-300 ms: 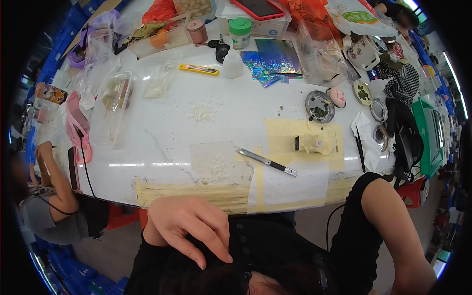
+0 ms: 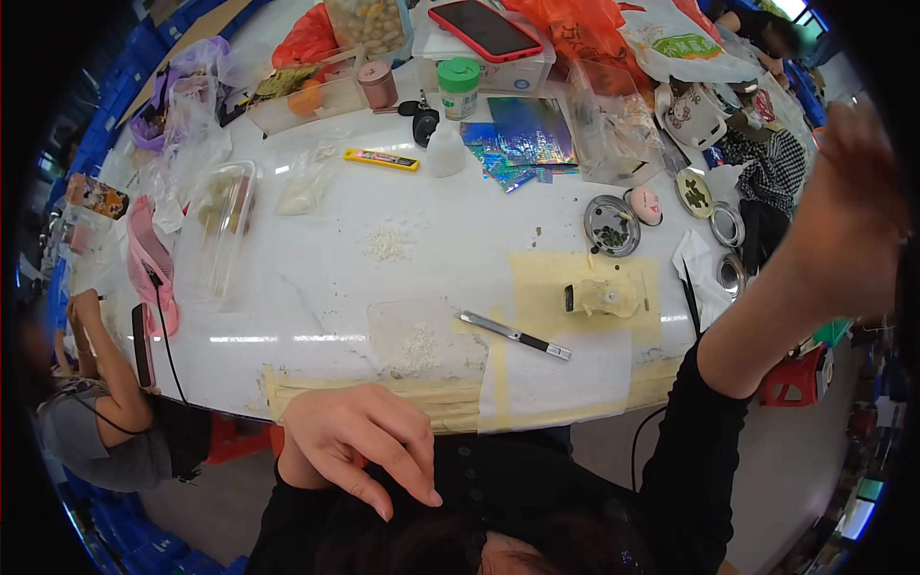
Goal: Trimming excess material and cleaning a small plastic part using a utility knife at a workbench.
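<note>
My left hand (image 2: 364, 443) hangs in front of the table's near edge, thumb and fingers apart and loosely bent, with nothing visible in it. My right hand (image 2: 858, 206) is raised at the far right beyond the table's side, smeared by motion; its fingers cannot be made out. On the table, a silver and black utility knife (image 2: 513, 333) lies across a clear sheet (image 2: 388, 331) and white paper (image 2: 565, 379). White granules (image 2: 420, 350) are scattered on the clear sheet. A small yellowish wrapped block (image 2: 606, 299) with a dark end sits on yellow masking tape (image 2: 537, 278).
At the back stand a green-lidded jar (image 2: 459, 88), a white bottle (image 2: 446, 151) and a red-cased phone (image 2: 486, 31). A yellow cutter (image 2: 381, 160) lies nearby. Round tins (image 2: 611, 226) and tissue (image 2: 704, 278) are at right. Another person's arm (image 2: 107, 369) rests at the left edge.
My right arm has swung up, bringing its blurred hand into view at the right. The left hand stays nearly in place. The view has shifted slightly, with the table items appearing a little lower.
</note>
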{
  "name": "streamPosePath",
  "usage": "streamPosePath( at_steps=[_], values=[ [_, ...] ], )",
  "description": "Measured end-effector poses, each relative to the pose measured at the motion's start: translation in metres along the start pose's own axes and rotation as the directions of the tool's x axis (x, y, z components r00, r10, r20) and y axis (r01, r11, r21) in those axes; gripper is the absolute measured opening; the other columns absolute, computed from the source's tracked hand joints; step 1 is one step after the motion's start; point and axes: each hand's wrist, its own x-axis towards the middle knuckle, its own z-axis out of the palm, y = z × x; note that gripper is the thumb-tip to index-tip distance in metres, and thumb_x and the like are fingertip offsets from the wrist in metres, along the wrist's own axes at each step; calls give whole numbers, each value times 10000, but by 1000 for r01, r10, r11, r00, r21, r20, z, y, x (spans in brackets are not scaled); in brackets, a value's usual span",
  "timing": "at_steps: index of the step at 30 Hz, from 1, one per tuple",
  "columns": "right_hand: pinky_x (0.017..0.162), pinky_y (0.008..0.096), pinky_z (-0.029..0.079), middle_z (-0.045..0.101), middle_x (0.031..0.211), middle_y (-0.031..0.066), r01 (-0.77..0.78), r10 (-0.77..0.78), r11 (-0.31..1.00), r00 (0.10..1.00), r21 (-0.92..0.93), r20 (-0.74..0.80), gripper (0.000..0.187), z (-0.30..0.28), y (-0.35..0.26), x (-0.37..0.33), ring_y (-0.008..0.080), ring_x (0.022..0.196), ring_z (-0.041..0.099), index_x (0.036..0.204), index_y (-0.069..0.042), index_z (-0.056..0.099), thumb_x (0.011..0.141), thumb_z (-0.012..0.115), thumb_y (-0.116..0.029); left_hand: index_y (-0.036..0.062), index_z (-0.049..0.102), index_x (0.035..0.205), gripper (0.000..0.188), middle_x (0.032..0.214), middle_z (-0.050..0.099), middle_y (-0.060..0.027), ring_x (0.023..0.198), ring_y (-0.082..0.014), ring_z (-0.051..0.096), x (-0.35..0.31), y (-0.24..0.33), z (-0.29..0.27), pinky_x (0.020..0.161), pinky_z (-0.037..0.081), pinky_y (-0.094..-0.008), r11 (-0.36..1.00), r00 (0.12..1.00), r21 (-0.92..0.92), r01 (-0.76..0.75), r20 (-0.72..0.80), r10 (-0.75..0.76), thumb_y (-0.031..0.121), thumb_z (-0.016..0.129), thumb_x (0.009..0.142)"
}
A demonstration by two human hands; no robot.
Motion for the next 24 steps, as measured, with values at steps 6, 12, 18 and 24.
streamPosePath(
  at_steps=[6, 12, 18, 24],
  values=[
    [829, 330, 465, 624, 875, 70, -237, 352, 842, 922, -484, 162, 217, 74, 160, 27, 169, 830, 590, 960, -26, 526, 1031, 388, -176, -62, 696, 1053, 309, 925, 664, -154, 778, -226, 626, -24, -17, -20, 638, 485, -302, 984, 982, -153, -94, -176, 66, 141, 769, 832],
    [804, 383, 483, 635, 891, 181, -187, 498, 709, 816, -680, 295, 203, 67, 288, 23, 295, 875, 631, 1027, -10, 512, 994, 416, -186, -59, 706, 999, 295, 880, 669, -152, 773, -214, 622, -35, -19, -20, 647, 478, -296, 962, 926, -228, -147, -373, 53, 157, 788, 815],
    [799, 424, 485, 659, 917, 209, -235, 505, 668, 841, -707, 197, 250, 79, 321, 22, 340, 882, 640, 1062, 10, 508, 994, 398, -203, -43, 715, 980, 274, 864, 676, -139, 761, -209, 620, -35, -19, -16, 643, 478, -290, 971, 913, -211, -112, -408, 17, 154, 793, 807],
    [761, 357, 501, 647, 868, 164, -382, 549, 743, 817, -549, 174, 190, 82, 321, 22, 261, 833, 645, 1013, 6, 504, 989, 412, -158, -30, 728, 950, 245, 841, 674, -133, 717, -189, 609, -36, -16, -15, 609, 470, -275, 972, 887, -179, -151, -458, 53, 155, 794, 804]
  ],
)
